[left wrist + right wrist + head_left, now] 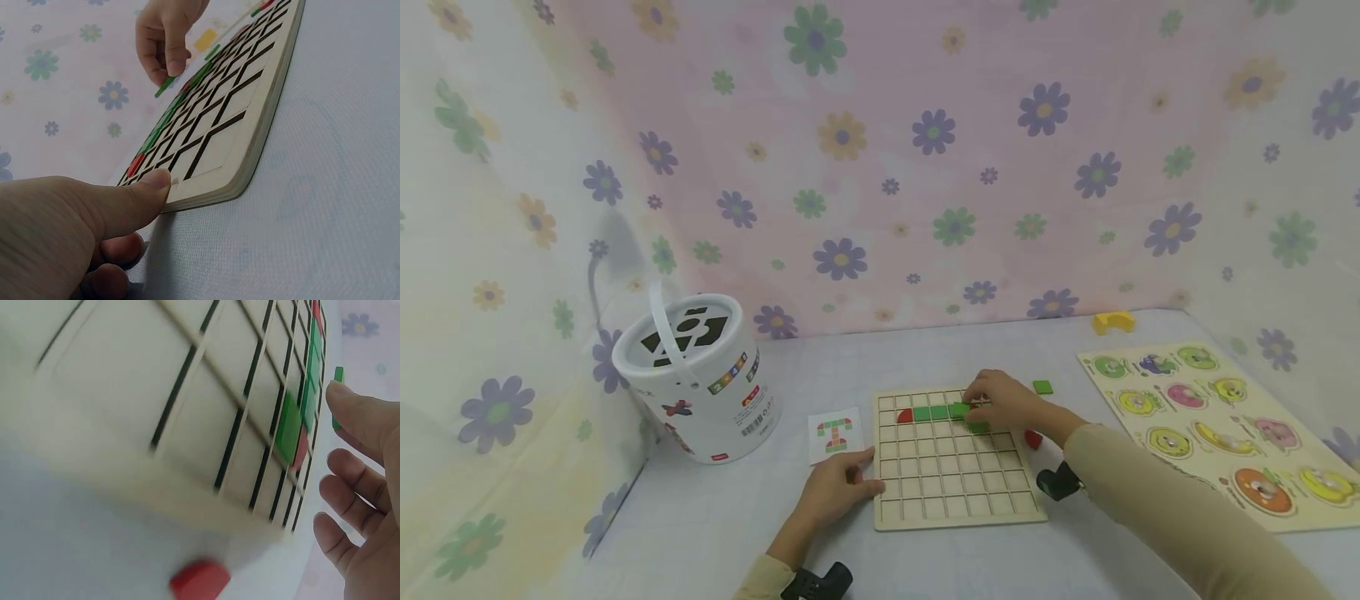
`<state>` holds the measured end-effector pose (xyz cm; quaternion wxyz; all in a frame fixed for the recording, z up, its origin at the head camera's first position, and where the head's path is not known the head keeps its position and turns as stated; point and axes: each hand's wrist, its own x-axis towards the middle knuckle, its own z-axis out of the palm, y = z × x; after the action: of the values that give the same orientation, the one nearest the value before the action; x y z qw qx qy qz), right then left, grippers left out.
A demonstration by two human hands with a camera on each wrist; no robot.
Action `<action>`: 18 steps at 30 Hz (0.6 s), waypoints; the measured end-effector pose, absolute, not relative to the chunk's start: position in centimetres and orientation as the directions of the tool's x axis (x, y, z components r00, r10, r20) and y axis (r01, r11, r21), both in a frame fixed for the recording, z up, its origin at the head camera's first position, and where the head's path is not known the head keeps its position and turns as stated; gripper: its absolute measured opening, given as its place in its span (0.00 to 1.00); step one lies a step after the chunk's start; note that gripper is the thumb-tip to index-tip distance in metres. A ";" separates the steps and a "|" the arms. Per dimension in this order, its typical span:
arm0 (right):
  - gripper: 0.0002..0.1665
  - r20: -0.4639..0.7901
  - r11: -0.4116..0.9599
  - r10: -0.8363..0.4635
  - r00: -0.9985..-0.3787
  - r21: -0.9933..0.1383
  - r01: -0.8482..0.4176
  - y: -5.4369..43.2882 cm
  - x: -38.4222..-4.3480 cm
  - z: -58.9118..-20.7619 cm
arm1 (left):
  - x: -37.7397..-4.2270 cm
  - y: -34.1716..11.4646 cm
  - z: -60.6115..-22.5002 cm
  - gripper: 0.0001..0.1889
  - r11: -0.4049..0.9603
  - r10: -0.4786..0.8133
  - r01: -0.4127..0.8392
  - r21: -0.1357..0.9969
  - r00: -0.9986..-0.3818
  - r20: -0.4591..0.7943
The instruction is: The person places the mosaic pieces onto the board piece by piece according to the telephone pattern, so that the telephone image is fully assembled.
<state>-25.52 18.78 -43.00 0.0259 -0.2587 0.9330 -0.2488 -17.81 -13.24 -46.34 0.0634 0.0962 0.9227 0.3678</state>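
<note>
A wooden grid board (pixel 955 508) lies flat on the table. My left hand (pixel 841 487) holds its left edge, thumb (pixel 134 206) on the rim and other fingers curled below. Over the board's far part, my right hand (pixel 1003 400) pinches a green square tile (pixel 338 378) between thumb and fingers. The held tile overlaps a row of green tiles (pixel 931 413) in the head view. A red rounded piece (pixel 905 416) sits at that row's left end, and another red piece (pixel 301 447) at its right. One green tile (pixel 288 428) lies just in front of that red piece.
A picture card (pixel 820 423) with a red and green pattern lies left of the board. Right of it are a loose red piece (pixel 1033 439) and green square (pixel 1042 387). A fruit puzzle board (pixel 1120 433), yellow block (pixel 1113 322) and white bucket (pixel 700 400) stand farther out.
</note>
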 end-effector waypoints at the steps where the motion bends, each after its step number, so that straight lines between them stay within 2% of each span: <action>1: 0.14 0.078 0.735 -0.505 -0.859 -0.482 -0.476 18.3 -25.6 -43.0 | -17.8 -13.3 -46.3 0.33 0.713 0.221 0.127 0.689 -0.974 -0.049; 7: 0.15 0.055 0.724 -0.529 -0.847 -0.490 -0.484 15.7 -25.9 -43.2 | -18.0 -13.3 -46.6 0.32 0.724 0.210 0.117 0.680 -0.976 -0.056; 18: 0.14 0.060 0.712 -0.600 -0.798 -0.415 -0.567 12.0 -25.8 -43.3 | -18.1 -13.3 -46.6 0.32 0.718 0.206 0.097 0.689 -0.975 -0.078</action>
<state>-25.81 12.01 -43.29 0.0397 -0.3156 0.9243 -0.2110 -18.13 -13.32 -46.56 0.0747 0.0820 0.9238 0.3665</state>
